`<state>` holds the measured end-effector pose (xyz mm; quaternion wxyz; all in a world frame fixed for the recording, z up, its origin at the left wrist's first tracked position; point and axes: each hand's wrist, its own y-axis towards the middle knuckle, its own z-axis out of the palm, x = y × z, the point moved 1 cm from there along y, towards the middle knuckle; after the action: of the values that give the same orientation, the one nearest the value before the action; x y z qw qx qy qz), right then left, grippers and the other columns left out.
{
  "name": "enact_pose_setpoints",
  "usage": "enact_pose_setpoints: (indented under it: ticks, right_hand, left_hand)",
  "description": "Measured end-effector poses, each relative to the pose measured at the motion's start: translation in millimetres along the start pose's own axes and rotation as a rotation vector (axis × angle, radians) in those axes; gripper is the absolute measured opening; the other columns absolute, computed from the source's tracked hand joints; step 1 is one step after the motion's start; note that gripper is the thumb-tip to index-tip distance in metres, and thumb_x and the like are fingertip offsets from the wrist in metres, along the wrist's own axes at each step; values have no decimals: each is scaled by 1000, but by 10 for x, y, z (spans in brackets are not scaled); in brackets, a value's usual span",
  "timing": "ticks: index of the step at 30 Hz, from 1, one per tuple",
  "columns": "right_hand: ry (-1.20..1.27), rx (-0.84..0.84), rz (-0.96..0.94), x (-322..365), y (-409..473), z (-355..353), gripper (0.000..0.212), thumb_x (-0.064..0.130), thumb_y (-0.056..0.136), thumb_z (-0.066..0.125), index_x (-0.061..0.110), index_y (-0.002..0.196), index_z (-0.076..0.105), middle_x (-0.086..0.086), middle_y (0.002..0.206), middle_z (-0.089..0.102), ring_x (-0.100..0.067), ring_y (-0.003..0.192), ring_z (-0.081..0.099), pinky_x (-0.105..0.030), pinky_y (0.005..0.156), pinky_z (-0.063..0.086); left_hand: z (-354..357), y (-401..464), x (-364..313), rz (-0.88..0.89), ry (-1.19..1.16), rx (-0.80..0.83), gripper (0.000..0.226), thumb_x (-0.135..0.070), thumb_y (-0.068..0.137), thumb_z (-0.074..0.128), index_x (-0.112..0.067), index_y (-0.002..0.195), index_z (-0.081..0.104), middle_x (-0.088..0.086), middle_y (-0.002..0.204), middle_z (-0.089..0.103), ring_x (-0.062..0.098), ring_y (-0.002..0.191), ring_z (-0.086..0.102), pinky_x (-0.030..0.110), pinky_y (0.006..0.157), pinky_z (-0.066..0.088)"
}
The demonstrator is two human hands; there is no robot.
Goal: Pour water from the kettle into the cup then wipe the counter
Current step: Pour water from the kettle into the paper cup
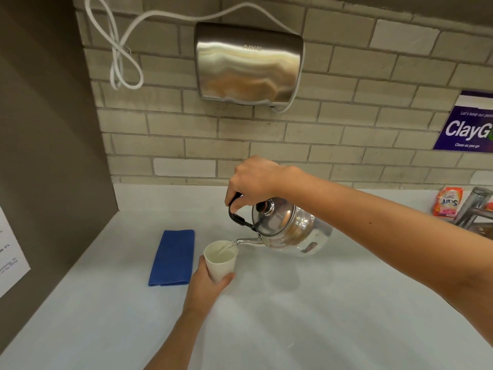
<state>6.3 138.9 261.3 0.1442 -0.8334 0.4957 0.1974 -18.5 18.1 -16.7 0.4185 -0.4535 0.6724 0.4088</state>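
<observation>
A shiny steel kettle (289, 228) with a black handle hangs tilted to the left above the white counter (293, 316). My right hand (253, 181) grips its handle from above. Water runs from the spout into a white paper cup (220, 260), which holds some water. My left hand (206, 285) is wrapped around the cup's lower part and holds it under the spout. A folded blue cloth (173, 257) lies flat on the counter just left of the cup.
A steel hand dryer (248, 64) with a white cord is mounted on the brick wall. An orange detergent packet (448, 202) and a metal tap (473, 209) stand at the far right. A brown side wall (48, 156) bounds the counter on the left.
</observation>
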Motion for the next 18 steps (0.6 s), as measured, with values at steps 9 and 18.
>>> enact_pose_setpoints:
  ticks: [9, 18]
  right_hand:
    - [-10, -9, -22, 9, 35, 27, 28, 48, 85, 57, 34, 107, 66, 9, 94, 73, -15, 81, 60, -22, 49, 31]
    - [-15, -30, -22, 32, 53, 37, 27, 47, 85, 57, 34, 106, 66, 10, 93, 73, -11, 72, 51, -19, 47, 26]
  left_hand:
    - [0, 5, 5, 4, -7, 10, 78, -35, 66, 80, -21, 129, 36, -5, 111, 54, 15, 100, 54, 25, 78, 48]
    - [1, 14, 17, 2, -5, 16, 79, -37, 66, 80, -21, 130, 36, -6, 110, 53, 14, 99, 54, 21, 75, 46]
